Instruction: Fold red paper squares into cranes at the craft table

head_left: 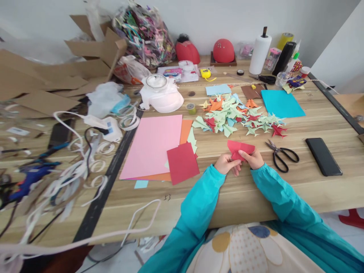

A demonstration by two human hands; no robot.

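Note:
A red sheet of paper (240,148), partly folded, is held just above the wooden table (256,189) by both hands. My left hand (226,163) pinches its lower left edge, fingers closed on it. My right hand (254,159) grips its right side, thumb on top. Both arms wear teal sleeves. Beyond the hands lies a heap of small folded paper figures (239,117) in green, orange, red and blue.
Black scissors (281,154) and a black phone (323,156) lie to the right. Pink, orange and red sheets (159,146) lie to the left, a blue sheet (281,103) at the back right. Cardboard, tape rolls and cables crowd the left side; a paper towel roll (259,53) stands at the back.

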